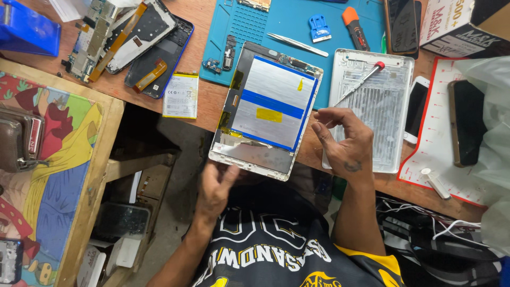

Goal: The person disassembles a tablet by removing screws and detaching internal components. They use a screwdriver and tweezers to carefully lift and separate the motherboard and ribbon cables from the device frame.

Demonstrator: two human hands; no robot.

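Wooden workbench (204,101) across top, brown, worn; teal work mat (297,21) at 12 o'clock; white mat w/ red border (435,154) at 3 o'clock; second wooden table (101,159) at 9 o'clock w/ bright cartoon-print covering (58,154); grey concrete floor (183,159) visible btwn tables at centre; wooden crosspiece (138,165) under bench; clutter of boxes (119,223) at 7 o'clock; tangle of white cables (441,223) at 4 o'clock; even, flat light.

The left hand (215,188) hides part of the opened tablet's (268,106) near edge, while the blue box (26,29) and black phone (402,24) are cut by the frame.
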